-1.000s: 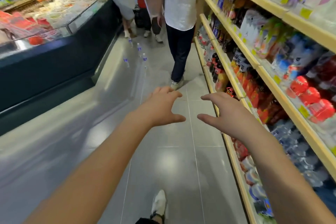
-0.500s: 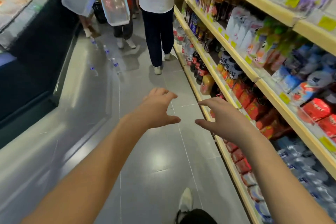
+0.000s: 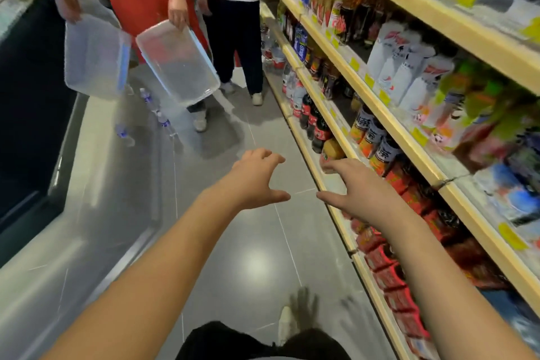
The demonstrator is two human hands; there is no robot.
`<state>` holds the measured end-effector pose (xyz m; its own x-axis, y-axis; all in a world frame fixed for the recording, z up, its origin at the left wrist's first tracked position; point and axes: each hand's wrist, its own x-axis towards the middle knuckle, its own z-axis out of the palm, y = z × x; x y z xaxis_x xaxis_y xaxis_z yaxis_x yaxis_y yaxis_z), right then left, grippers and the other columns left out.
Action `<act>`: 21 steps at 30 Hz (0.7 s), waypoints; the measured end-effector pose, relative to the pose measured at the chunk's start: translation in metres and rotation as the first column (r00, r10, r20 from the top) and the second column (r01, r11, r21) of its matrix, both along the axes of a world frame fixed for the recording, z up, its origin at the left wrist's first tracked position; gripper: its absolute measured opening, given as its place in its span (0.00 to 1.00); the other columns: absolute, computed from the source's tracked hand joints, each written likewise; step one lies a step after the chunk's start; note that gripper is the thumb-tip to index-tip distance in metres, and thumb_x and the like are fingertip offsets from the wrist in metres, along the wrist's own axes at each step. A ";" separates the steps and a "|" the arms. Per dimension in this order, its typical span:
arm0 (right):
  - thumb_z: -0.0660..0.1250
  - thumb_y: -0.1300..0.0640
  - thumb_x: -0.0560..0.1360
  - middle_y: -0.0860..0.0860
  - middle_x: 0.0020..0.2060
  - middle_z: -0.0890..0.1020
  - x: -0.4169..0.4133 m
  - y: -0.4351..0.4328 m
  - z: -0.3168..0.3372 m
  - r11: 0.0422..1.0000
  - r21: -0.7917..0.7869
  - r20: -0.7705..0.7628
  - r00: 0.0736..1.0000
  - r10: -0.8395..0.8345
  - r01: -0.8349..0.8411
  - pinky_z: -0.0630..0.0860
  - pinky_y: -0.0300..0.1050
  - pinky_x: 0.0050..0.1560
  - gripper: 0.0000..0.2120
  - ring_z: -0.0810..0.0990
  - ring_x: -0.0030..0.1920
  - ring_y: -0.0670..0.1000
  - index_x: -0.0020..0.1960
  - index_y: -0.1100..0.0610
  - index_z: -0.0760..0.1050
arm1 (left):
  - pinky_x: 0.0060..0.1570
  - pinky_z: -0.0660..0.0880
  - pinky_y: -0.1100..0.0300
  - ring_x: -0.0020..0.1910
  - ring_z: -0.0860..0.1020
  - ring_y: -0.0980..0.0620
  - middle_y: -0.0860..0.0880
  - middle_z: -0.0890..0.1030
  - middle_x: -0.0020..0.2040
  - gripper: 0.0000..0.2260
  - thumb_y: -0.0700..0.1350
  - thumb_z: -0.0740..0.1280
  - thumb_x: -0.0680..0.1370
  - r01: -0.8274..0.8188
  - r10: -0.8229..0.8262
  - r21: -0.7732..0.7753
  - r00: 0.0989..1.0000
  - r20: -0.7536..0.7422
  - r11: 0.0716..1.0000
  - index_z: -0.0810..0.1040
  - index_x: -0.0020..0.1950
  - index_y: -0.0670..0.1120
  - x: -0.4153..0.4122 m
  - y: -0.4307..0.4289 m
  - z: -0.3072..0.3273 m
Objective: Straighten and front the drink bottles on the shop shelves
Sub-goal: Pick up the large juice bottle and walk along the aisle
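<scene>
Wooden shop shelves (image 3: 388,114) run along the right side, packed with drink bottles. Dark cola bottles (image 3: 317,128) with red labels stand on the lowest shelf, with an amber bottle (image 3: 331,152) beside them. Orange-labelled tea bottles (image 3: 375,140) sit one shelf higher. My left hand (image 3: 254,178) is held out over the aisle floor, fingers spread, holding nothing. My right hand (image 3: 353,187) is stretched out at the edge of the lowest shelf, fingers apart, fingertips close to the amber bottle and not gripping it.
Two people stand a few steps ahead in the aisle; one in red holds two clear plastic bins (image 3: 178,61). Small water bottles (image 3: 163,123) stand on the floor by a dark chiller cabinet (image 3: 32,114) on the left.
I have walked forward along the aisle; the people and the cola bottles are much nearer. Both hands stay open and outstretched, the right one now close to the lowest shelf.
</scene>
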<state>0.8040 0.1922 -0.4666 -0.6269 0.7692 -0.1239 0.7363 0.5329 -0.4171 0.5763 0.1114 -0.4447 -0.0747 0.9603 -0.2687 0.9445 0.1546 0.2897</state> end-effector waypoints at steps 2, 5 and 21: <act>0.71 0.39 0.76 0.47 0.72 0.71 -0.013 0.025 0.002 1.000 -0.006 0.003 1.000 -0.019 0.019 0.71 0.49 0.69 0.32 0.69 0.72 0.48 0.76 0.49 0.67 | 0.71 0.64 0.48 0.75 0.60 0.46 0.49 0.63 0.76 0.37 0.62 0.72 0.73 0.005 -0.005 0.003 1.000 -0.001 1.000 0.62 0.78 0.53 -0.014 0.026 -0.003; 0.71 0.39 0.76 0.47 0.73 0.69 -0.033 0.058 0.004 0.997 -0.008 0.030 0.997 -0.071 0.071 0.73 0.51 0.67 0.33 0.70 0.71 0.49 0.77 0.47 0.65 | 0.72 0.64 0.47 0.75 0.60 0.45 0.49 0.63 0.77 0.37 0.63 0.71 0.73 0.044 -0.044 0.002 0.999 -0.014 0.999 0.62 0.78 0.54 -0.035 0.069 -0.007; 0.70 0.38 0.74 0.43 0.68 0.70 -0.123 0.181 -0.022 0.935 -0.012 0.141 0.927 -0.348 0.353 0.77 0.48 0.58 0.30 0.73 0.66 0.47 0.74 0.42 0.68 | 0.70 0.63 0.46 0.75 0.60 0.42 0.46 0.63 0.76 0.38 0.65 0.71 0.72 0.365 -0.371 -0.114 0.928 -0.037 0.924 0.63 0.78 0.52 -0.131 0.283 -0.051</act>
<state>0.6807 0.3732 -0.4890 -0.2933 0.9303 -0.2203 0.9240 0.2167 -0.3150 0.4450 0.3948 -0.4960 0.2602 0.8904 -0.3735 0.9552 -0.1807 0.2346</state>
